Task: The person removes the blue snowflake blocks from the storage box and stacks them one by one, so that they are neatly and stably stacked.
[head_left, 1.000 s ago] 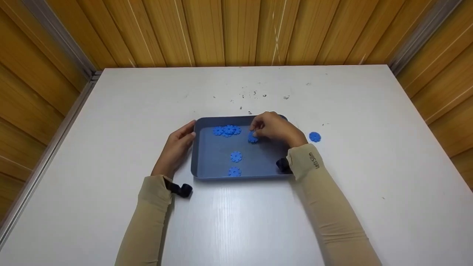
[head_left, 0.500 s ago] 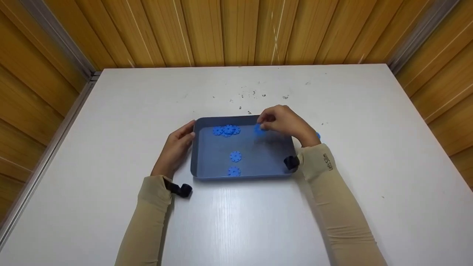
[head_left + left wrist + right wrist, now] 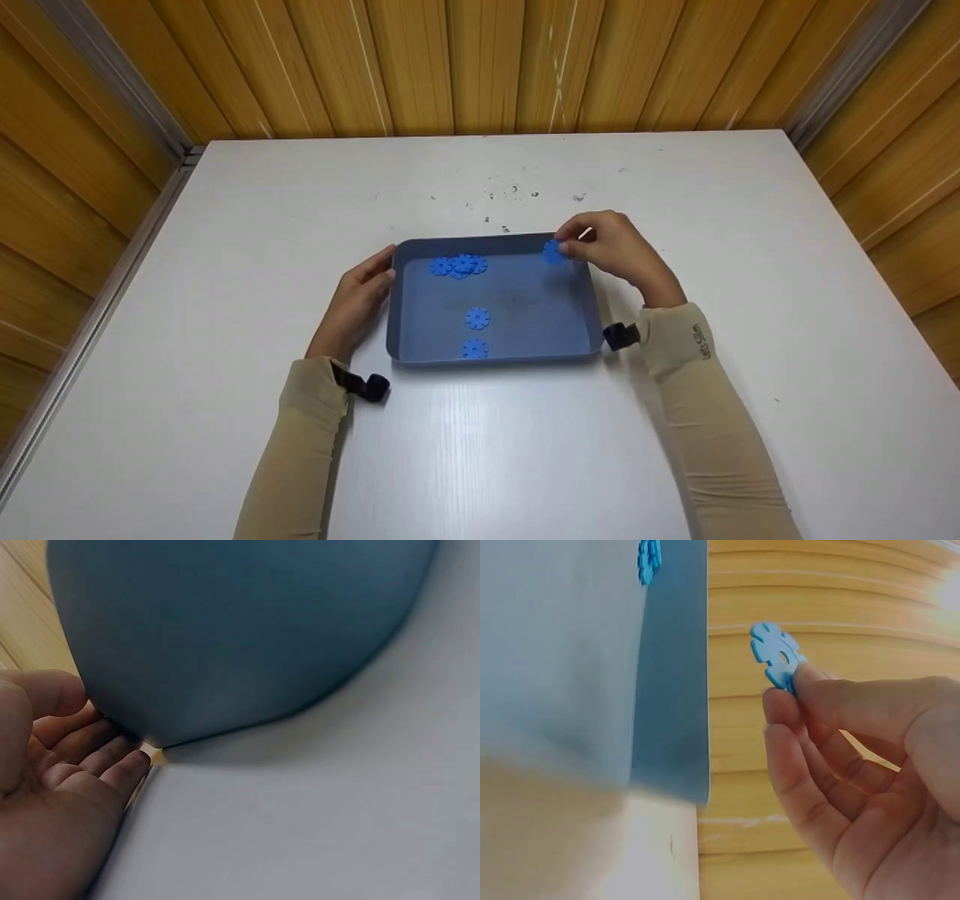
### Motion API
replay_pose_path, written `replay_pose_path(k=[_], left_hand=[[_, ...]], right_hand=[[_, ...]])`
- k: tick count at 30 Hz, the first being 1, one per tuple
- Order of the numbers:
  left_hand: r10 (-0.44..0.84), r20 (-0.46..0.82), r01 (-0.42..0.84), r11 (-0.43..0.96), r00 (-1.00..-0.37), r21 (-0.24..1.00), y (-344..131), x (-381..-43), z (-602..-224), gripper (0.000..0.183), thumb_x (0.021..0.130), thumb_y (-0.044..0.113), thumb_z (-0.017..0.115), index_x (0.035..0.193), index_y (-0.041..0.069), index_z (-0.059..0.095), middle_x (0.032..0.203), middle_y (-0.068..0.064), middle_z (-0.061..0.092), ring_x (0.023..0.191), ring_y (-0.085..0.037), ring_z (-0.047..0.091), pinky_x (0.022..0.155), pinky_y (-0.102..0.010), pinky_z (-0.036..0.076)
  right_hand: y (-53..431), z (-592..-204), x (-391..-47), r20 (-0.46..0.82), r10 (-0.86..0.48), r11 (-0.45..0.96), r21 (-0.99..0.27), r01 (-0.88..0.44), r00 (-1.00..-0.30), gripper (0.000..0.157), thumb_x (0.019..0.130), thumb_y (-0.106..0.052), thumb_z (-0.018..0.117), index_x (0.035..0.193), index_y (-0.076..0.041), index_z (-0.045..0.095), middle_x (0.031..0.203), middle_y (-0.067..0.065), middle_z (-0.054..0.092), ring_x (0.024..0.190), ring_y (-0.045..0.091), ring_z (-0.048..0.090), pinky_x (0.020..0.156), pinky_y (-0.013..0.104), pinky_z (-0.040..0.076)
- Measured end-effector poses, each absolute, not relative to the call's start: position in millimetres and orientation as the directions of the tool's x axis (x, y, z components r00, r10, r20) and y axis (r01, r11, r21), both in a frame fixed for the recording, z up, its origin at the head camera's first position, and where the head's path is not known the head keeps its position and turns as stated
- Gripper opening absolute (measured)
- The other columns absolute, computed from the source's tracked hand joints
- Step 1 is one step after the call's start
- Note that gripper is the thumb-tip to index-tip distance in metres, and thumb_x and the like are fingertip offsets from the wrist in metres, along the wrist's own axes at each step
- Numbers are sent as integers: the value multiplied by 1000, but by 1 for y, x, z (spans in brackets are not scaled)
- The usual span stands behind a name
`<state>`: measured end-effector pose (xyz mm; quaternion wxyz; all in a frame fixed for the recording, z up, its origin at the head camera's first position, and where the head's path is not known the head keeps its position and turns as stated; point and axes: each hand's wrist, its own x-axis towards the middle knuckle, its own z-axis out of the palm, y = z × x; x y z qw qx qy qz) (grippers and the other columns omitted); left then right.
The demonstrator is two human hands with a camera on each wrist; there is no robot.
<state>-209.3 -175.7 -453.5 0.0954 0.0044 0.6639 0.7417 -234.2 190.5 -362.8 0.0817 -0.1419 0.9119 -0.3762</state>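
In the head view, my right hand [image 3: 611, 244] is over the far right corner of the grey-blue tray [image 3: 495, 363]. Its thumb and index finger pinch a blue notched plastic disc [image 3: 553, 252], which has a hole in its middle in the right wrist view. My left hand [image 3: 358, 300] rests against the outside of the tray's left wall near the far corner, fingers relaxed. Inside the tray, a blue disc [image 3: 478, 318] lies near the middle and another blue disc [image 3: 475, 349] sits by the near wall. Several overlapping blue discs [image 3: 463, 264] lie along the far wall.
The tray stands on a white table [image 3: 465, 450] with dark specks [image 3: 514, 189] beyond it. Wood-look panels [image 3: 487, 67] rise behind the table and at both sides. The black wrist cameras sit beside the tray, the right one [image 3: 619, 336] close to its near right corner.
My right hand has lifted the disc off the tray floor and carried it right and away from me. A loose disc right of the tray is now hidden behind that hand. The left hand stays put.
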Motion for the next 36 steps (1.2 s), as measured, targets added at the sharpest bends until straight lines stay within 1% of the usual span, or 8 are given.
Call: replay_pose_path(k=[3, 9, 12, 16, 21, 26, 31, 36], left_hand=[[142, -121, -135, -94, -983, 986, -175, -209, -454, 50, 99, 6, 46, 148, 8, 36, 154, -7, 36, 144, -15, 30, 119, -31, 26], [144, -113, -128, -97, -983, 987, -176, -209, -454, 50, 99, 7, 46, 148, 7, 36, 154, -8, 37, 144, -16, 30, 119, -33, 25], [148, -108, -125, -112, -983, 986, -176, -209, -455, 50, 99, 6, 45, 148, 6, 35, 154, -8, 36, 144, -17, 30, 119, -33, 25], [147, -116, -134, -118, -982, 984, -175, -209, -455, 50, 99, 6, 46, 148, 7, 35, 154, -7, 36, 144, -16, 29, 119, -32, 25], [144, -122, -140, -123, -982, 982, -175, -209, -454, 50, 99, 5, 46, 148, 8, 36, 154, -7, 36, 144, -15, 30, 119, -31, 25], [149, -107, -128, -140, -983, 982, -176, -209, -453, 50, 99, 3, 45, 148, 6, 36, 155, -9, 35, 144, -16, 30, 119, -31, 26], [147, -109, -128, -130, -983, 983, -176, -208, -453, 50, 99, 4, 46, 148, 6, 35, 154, -8, 36, 144, -16, 30, 119, -31, 26], [143, -118, -136, -125, -983, 983, -176, -209, -454, 50, 99, 5, 46, 148, 8, 36, 154, -7, 36, 144, -15, 30, 119, -31, 26]], right_hand=[[200, -364, -232, -50, -284, 687, -707, -167, -958, 18, 92, -14, 64, 108, -6, 70, 106, 13, 67, 93, 26, 65, 78, 33, 53], [219, -367, -229, -55, -238, 712, -689, -136, -970, 21, 93, -14, 62, 111, -5, 69, 106, 15, 66, 92, 26, 65, 76, 29, 52], [228, -370, -227, -72, -225, 719, -686, -115, -972, 22, 93, -14, 62, 112, -5, 68, 108, 15, 66, 95, 28, 64, 77, 28, 52], [240, -375, -225, -93, -206, 724, -685, -88, -974, 23, 93, -14, 62, 114, -5, 68, 110, 16, 65, 101, 29, 63, 75, 24, 51], [251, -380, -223, -89, -191, 718, -692, -77, -978, 23, 93, -15, 62, 113, -5, 68, 109, 15, 65, 98, 27, 64, 72, 19, 49], [259, -383, -223, -87, -176, 715, -696, -66, -981, 24, 93, -17, 63, 112, -4, 68, 108, 15, 65, 98, 26, 65, 73, 18, 49], [271, -388, -226, -129, -162, 727, -686, -30, -978, 25, 93, -15, 62, 114, -3, 67, 114, 17, 64, 102, 28, 63, 76, 19, 48], [282, -395, -228, -192, -139, 734, -679, 29, -972, 27, 94, -16, 60, 116, -2, 65, 120, 18, 62, 97, 22, 60, 75, 18, 50]])
